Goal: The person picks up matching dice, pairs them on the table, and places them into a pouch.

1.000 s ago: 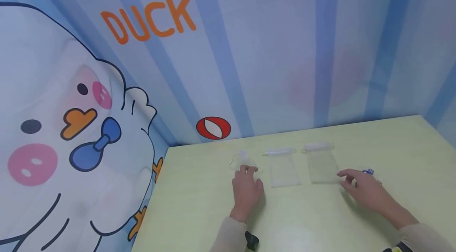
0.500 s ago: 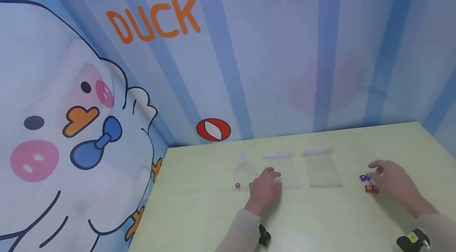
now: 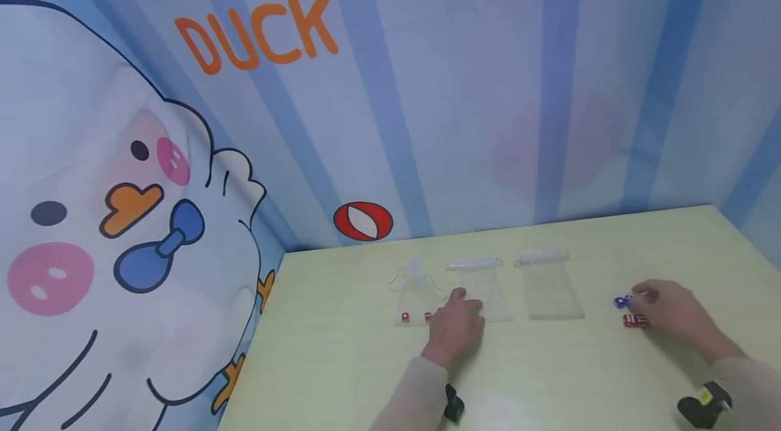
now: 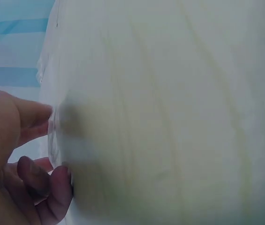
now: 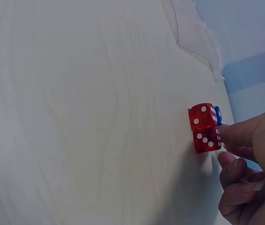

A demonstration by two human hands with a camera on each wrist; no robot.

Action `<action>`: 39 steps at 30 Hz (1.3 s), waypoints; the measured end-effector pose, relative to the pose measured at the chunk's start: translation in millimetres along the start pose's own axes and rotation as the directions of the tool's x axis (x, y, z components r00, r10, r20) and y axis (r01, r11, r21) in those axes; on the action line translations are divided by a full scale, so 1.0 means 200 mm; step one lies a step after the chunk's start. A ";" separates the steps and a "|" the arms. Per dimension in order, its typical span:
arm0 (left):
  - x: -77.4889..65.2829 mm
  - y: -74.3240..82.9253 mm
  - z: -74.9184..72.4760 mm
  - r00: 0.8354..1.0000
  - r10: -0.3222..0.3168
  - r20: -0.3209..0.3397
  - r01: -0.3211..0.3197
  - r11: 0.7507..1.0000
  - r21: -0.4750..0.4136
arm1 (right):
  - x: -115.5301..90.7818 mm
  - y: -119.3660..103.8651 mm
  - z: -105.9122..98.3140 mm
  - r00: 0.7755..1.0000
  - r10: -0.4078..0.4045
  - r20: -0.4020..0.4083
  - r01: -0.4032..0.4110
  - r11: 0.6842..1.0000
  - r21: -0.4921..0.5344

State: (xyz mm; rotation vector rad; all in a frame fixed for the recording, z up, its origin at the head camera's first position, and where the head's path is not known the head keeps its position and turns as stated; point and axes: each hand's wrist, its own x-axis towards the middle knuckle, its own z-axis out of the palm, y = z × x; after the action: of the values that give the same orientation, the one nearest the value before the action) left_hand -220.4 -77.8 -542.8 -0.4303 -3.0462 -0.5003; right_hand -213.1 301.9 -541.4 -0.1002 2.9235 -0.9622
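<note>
My left hand point(image 3: 454, 329) lies over the lower left part of the middle sheer drawstring bag point(image 3: 495, 292); its fingertips meet the bag's edge point(image 4: 53, 143) in the left wrist view. Left of it, a second sheer bag point(image 3: 415, 295) lies flat with red dice point(image 3: 405, 317) showing inside. At the right, my right hand point(image 3: 674, 312) reaches with thumb and fingers to blue dice point(image 3: 621, 301). Two red dice point(image 5: 205, 127) stand side by side in front of them. In the right wrist view, red dice hide my fingertips and most of a blue die point(image 5: 218, 115).
A third sheer bag point(image 3: 552, 289) lies flat between my hands. The pale table point(image 3: 329, 350) ends at a blue striped backdrop point(image 3: 476, 78) printed with a duck. Black wrist straps with devices show below both sleeves.
My left hand has moved right, from the left bag onto the middle one, uncovering red dice. My right hand has moved right, from beside the third bag to the loose dice.
</note>
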 end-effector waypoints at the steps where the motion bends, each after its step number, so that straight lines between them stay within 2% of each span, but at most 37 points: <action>1: 0.00 0.00 0.00 1.000 0.001 -0.007 -0.001 1.000 -0.004 | 0.00 0.00 0.00 1.000 -0.001 -0.003 0.001 1.000 -0.002; 6: 0.00 0.00 0.00 0.999 -0.002 -0.044 0.000 0.999 -0.033 | 0.00 0.00 0.01 1.000 -0.005 -0.012 0.004 1.000 -0.017; 13: 0.01 -0.01 0.01 0.999 -0.029 -0.034 0.028 0.999 -0.041 | -0.01 0.00 0.02 0.999 0.015 -0.033 -0.016 1.000 -0.023; 21: 0.00 -0.01 0.01 0.999 -0.030 -0.035 0.029 0.999 -0.026 | -0.09 -0.12 -0.01 0.998 0.027 -0.052 -0.024 0.998 0.057; 25: 0.00 0.00 0.00 0.999 -0.020 -0.042 0.019 1.000 -0.024 | -0.13 -0.18 0.02 0.996 -0.019 -0.090 0.026 0.997 0.076; 31: 0.00 0.00 -0.01 0.999 -0.020 -0.045 0.019 1.000 -0.024 | -0.18 -0.30 0.10 0.979 -0.142 -0.144 0.154 0.985 0.079; 35: 0.00 0.00 0.00 0.999 -0.029 -0.038 0.028 0.999 -0.022 | -0.21 -0.37 0.17 0.981 -0.168 -0.098 0.177 0.980 0.089; 39: 0.00 -0.01 0.01 0.999 -0.031 -0.031 0.030 0.999 -0.033 | -0.25 -0.40 0.25 0.989 -0.149 0.001 0.148 0.980 0.132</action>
State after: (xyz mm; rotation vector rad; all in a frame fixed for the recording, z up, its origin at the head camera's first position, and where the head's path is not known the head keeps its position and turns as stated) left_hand -221.0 -78.0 -545.3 -0.3738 -3.0221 -0.5538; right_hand -156.3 211.8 -531.1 -0.3196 2.8660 -1.1690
